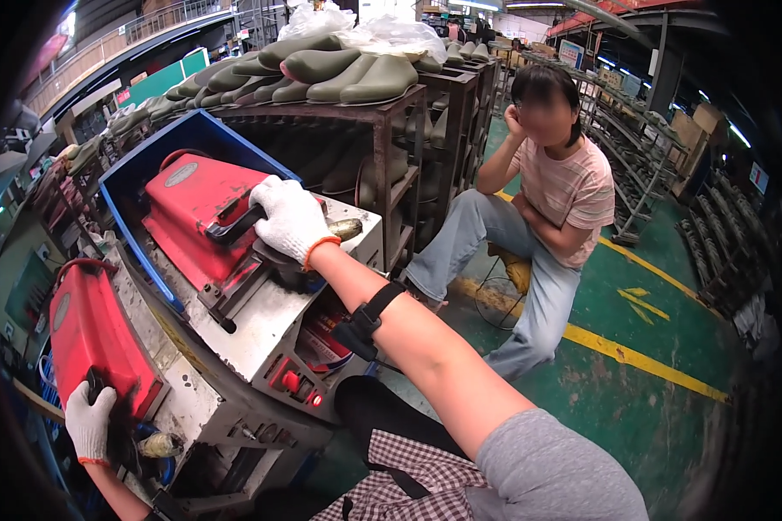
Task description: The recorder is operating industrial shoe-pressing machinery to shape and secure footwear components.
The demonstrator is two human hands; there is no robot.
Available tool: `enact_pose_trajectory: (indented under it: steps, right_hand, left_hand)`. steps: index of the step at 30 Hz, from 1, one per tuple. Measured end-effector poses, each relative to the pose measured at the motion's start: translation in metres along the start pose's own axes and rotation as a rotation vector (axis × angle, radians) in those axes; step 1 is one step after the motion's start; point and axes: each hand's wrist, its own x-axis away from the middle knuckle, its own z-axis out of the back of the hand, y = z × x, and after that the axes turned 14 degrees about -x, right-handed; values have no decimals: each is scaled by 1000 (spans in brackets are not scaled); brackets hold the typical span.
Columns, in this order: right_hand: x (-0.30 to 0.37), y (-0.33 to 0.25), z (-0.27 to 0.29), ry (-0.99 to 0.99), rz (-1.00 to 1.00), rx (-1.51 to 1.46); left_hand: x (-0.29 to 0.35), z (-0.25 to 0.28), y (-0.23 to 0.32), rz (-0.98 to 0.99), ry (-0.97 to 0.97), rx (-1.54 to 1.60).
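Observation:
Both my hands wear white knitted gloves with orange cuffs. My right hand [285, 217] is wrapped round a black handle [233, 227] at the near end of a red metal machine cover [191, 187]. Lower on the left, my left hand [89, 423] closes on the black handle [94, 379] of a second, similar red cover [100, 334]. Both covers are down on worn white machine bodies [274, 326], and what lies under them is hidden. Beside my right hand is a tape-wrapped grip [347, 229]; another wrapped grip [160, 445] sits near my left hand.
A blue tray [135, 243] surrounds the right cover. Behind it, a brown metal rack [382, 143] carries many olive-green shoe lasts or boot feet [378, 80]. A seated person [547, 191] is at the right. A red button [292, 382] and lit red switch face me. Yellow lines [643, 363] cross the green floor.

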Motion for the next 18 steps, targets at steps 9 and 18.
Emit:
enact_pose_trajectory:
  steps: [9,18]
  right_hand:
    - [1,-1,0,2,8,9]
    - [1,1,-1,17,22,4]
  left_hand:
    - [1,0,0,-28,39,-36]
    - [0,0,1,-20,39,-68]
